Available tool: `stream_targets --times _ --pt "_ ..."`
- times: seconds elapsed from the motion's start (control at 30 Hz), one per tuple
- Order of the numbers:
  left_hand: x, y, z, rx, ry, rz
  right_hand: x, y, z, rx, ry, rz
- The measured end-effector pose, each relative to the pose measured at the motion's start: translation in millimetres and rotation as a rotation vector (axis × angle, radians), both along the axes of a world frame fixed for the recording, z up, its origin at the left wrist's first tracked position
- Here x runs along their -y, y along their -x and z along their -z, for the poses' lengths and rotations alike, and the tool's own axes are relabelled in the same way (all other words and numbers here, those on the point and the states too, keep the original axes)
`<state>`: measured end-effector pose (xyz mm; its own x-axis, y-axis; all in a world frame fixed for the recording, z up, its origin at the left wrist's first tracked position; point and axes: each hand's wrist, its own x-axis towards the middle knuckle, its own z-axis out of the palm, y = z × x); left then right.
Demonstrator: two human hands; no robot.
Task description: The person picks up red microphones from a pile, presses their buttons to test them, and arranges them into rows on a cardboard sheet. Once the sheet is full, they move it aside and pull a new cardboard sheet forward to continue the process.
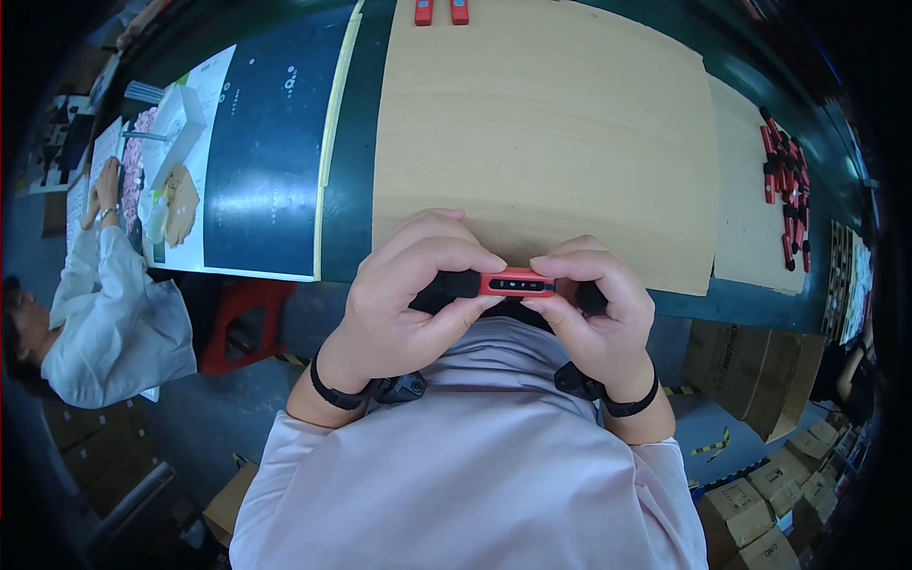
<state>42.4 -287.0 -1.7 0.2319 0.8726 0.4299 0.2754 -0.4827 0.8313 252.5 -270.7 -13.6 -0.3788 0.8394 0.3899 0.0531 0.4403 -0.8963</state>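
Observation:
Between my two hands, close to my chest at the table's near edge, is a small red and black handheld device (516, 284) with a dark slotted panel on its upward face. My left hand (410, 285) pinches its left end between thumb and forefinger, over a black part. Thumb and forefinger of my right hand (597, 309) grip the right end, where a dark rounded piece shows behind the fingers. Whether that piece is joined to the device I cannot tell. Each wrist wears a black strap with a small black unit.
A brown cardboard sheet (541, 142) covers the table before me. Two red devices (442, 11) lie at its far edge. Several red and black pieces (786, 190) are heaped at right. A dark blue board (275, 152) lies left. A co-worker (123, 304) sits left; cardboard boxes (755, 370) stand right.

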Motion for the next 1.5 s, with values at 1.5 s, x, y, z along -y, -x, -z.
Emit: stream_targets --times 1.5 --pt "-270 6 -50 -0.593 0.368 -0.105 -11 -61 -5 -0.457 0.673 0.018"
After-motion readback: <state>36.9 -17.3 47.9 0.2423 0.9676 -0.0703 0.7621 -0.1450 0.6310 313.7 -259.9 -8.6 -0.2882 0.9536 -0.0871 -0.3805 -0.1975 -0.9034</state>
